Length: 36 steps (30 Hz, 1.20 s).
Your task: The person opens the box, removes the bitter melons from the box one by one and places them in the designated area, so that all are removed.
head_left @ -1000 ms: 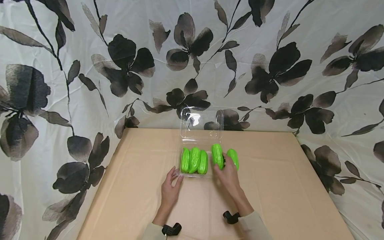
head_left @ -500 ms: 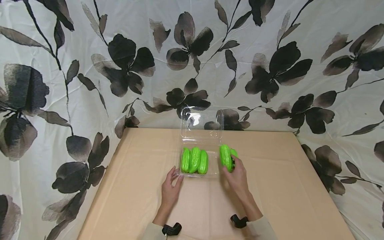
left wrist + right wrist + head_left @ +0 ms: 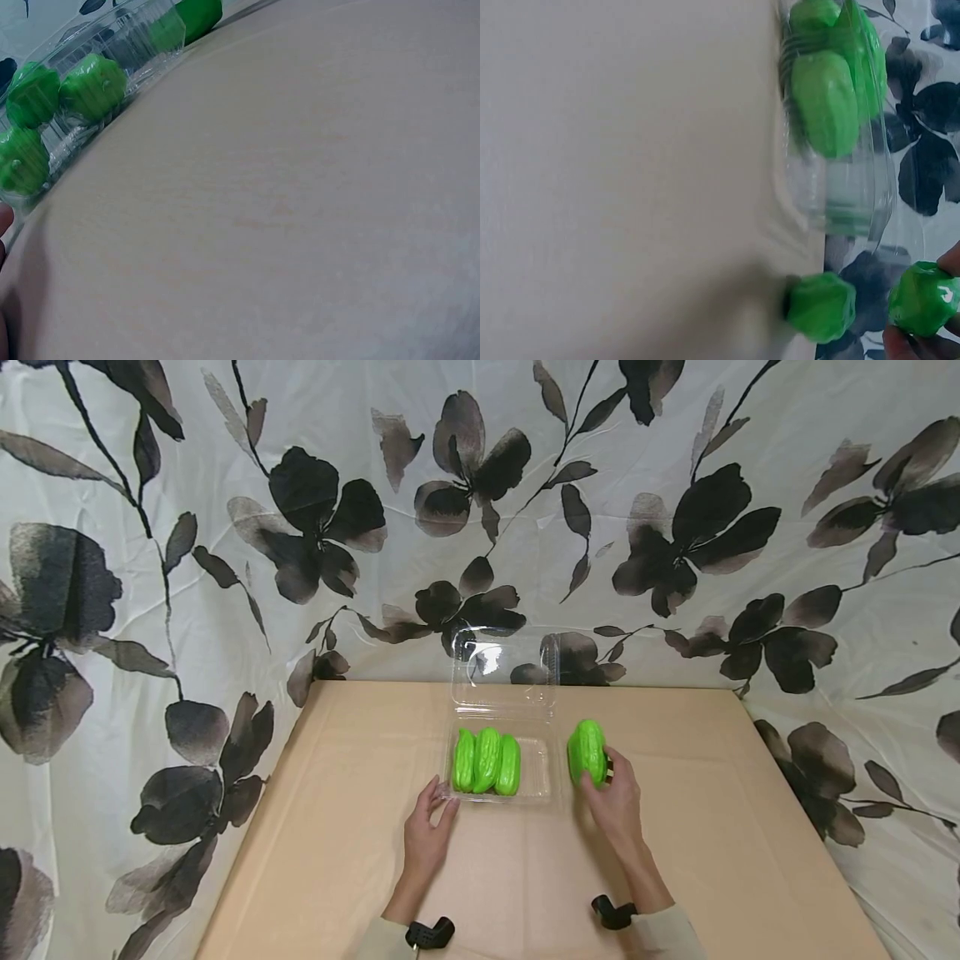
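An open clear plastic container [image 3: 534, 768] lies in the middle of the table in the head view, its lid [image 3: 504, 672] tipped back. Several bumpy green cucumbers [image 3: 487, 760] lie side by side in its left part. My left hand [image 3: 426, 843] grips the container's front left corner between thumb and fingers. To the right of the container, my right hand [image 3: 618, 802] holds another green cucumber [image 3: 590, 747] by its side, raised off the table. A loose cucumber [image 3: 821, 307] sits on the table beside the held one in the right wrist view; in the head view the held one mostly hides it.
A tan cloth covers the table [image 3: 337, 877]. Behind it hangs a white curtain [image 3: 570, 410] with dark flower prints. Black wrist cameras [image 3: 429, 933] sit on both wrists.
My right hand has moved the cucumber to the right, from beside the container's right edge to over the loose cucumber. My left hand and the container have stayed in place.
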### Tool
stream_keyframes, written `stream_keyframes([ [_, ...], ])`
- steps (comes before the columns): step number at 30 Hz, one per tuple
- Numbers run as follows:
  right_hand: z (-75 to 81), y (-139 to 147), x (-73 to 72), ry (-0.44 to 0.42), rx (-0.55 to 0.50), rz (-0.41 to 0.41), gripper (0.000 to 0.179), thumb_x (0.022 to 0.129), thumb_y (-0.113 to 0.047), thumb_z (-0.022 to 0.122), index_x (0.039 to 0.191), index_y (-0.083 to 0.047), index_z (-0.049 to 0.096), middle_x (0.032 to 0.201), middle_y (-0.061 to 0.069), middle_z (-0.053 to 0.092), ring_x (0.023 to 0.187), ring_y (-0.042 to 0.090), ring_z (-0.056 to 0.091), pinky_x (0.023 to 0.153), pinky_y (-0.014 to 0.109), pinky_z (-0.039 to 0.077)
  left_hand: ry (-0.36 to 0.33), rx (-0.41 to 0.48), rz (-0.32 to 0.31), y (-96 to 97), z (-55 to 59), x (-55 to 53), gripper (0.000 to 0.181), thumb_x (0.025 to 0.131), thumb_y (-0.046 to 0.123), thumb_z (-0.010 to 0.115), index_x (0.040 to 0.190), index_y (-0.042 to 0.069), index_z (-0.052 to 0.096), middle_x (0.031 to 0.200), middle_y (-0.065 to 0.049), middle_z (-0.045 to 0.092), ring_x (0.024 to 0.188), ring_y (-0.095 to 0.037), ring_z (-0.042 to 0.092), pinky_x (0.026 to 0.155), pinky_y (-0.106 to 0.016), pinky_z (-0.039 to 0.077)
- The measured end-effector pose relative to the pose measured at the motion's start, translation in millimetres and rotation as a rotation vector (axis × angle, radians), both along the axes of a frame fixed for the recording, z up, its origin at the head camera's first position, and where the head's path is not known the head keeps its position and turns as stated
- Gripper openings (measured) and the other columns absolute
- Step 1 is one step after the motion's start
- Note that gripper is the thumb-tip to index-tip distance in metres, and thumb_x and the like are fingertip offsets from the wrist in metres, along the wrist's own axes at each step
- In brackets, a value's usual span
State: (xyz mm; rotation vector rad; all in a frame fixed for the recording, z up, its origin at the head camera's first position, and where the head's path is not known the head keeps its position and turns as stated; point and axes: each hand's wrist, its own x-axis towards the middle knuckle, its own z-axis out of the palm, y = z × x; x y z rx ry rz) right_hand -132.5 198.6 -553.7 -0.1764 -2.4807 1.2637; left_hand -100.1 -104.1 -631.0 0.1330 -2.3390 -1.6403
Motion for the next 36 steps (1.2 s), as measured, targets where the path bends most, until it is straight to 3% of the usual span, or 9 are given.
stream_keyframes([
  [16,-7.1,22,-3.2,-0.047,0.012,-0.054,0.058,0.089,-0.012,0.066,0.140,0.006,0.046,0.130,0.027,0.054,0.105,0.039,0.061,0.080,0.046,0.054,0.000,-0.007,0.008,0.3,2.5,1.4,0.057,0.095,0.030,0.070,0.145,0.012,0.051,0.129,-0.007,0.069,0.117,-0.027,0.067,0.103,-0.049,0.049],
  [27,-11.3,34,-8.5,-0.125,0.006,-0.086,0.059,0.093,-0.012,0.063,0.144,0.007,0.041,0.138,0.030,0.047,0.116,0.042,0.055,0.089,0.053,0.051,0.003,0.006,-0.003,1.0,4.1,1.8,0.060,0.095,0.030,0.070,0.147,0.012,0.048,0.127,-0.005,0.069,0.117,-0.026,0.067,0.104,-0.048,0.047],
  [36,-18.0,42,-14.8,-0.114,0.056,-0.067,0.055,0.093,-0.007,0.062,0.141,0.011,0.042,0.139,0.033,0.046,0.119,0.044,0.048,0.095,0.058,0.044,0.027,0.016,-0.007,0.9,4.3,1.7,0.060,0.095,0.028,0.070,0.148,0.011,0.047,0.128,-0.006,0.069,0.116,-0.027,0.067,0.104,-0.048,0.047],
])
